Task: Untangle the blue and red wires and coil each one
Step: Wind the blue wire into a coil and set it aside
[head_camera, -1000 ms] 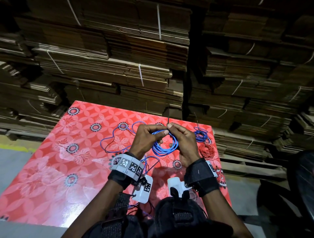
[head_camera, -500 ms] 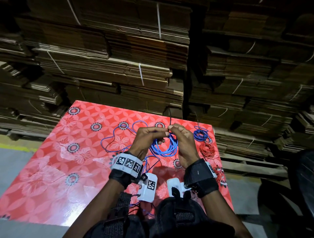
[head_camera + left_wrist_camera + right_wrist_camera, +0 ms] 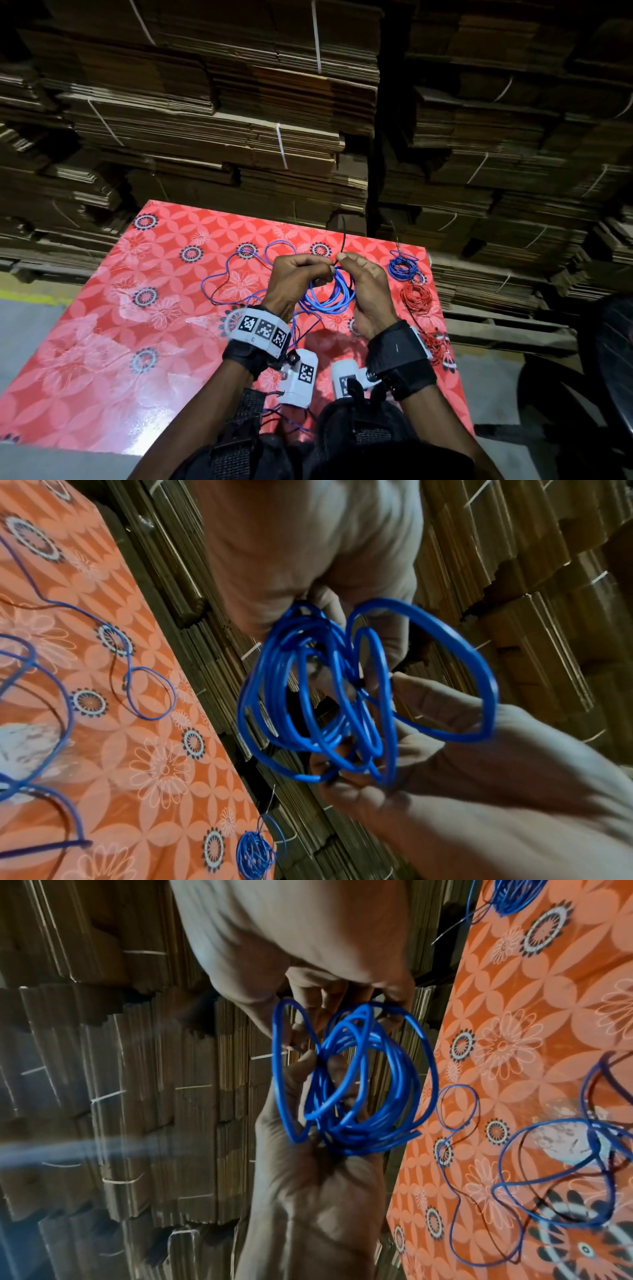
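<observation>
Both hands hold a coil of blue wire above the red flowered table. My left hand pinches the coil's top from the left, and my right hand pinches it from the right, fingertips meeting. A thin dark wire end sticks up between them. The coil's loops are spread between the hands in the left wrist view, and the same coil shows in the right wrist view. The loose blue wire trails from the coil over the table. A small finished blue coil and a red coil lie at the right.
Tied stacks of flattened cardboard rise behind the table. More red wire lies near the table's right edge. A dark chair stands to the right. Grey floor shows at the left.
The hands stay together on the blue coil and have drifted slightly away from me. The dark wire end now stands higher above the fingertips.
</observation>
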`<act>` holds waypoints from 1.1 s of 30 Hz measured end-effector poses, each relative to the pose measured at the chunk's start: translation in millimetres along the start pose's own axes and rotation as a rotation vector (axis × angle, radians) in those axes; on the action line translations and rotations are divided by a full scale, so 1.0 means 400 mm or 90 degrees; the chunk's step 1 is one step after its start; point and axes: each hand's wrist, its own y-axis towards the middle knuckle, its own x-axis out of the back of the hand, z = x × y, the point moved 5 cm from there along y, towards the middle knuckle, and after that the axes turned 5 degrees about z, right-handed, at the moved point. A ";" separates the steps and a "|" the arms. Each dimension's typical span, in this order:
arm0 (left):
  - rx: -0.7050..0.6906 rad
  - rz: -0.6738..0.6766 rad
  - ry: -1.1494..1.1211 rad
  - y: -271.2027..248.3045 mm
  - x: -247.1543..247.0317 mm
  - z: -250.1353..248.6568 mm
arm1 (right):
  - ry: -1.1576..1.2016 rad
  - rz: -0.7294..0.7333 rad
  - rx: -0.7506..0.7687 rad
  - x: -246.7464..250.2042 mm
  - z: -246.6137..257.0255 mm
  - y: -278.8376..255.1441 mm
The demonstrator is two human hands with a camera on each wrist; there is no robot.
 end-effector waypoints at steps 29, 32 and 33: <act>0.135 0.127 0.128 -0.011 -0.009 0.188 | -0.140 -0.159 -0.021 0.187 -0.109 -0.100; 0.148 0.121 0.120 0.006 -0.023 0.215 | -0.167 -0.125 -0.060 0.207 -0.119 -0.118; 0.153 0.125 0.120 0.012 -0.030 0.225 | -0.166 -0.117 -0.073 0.215 -0.121 -0.126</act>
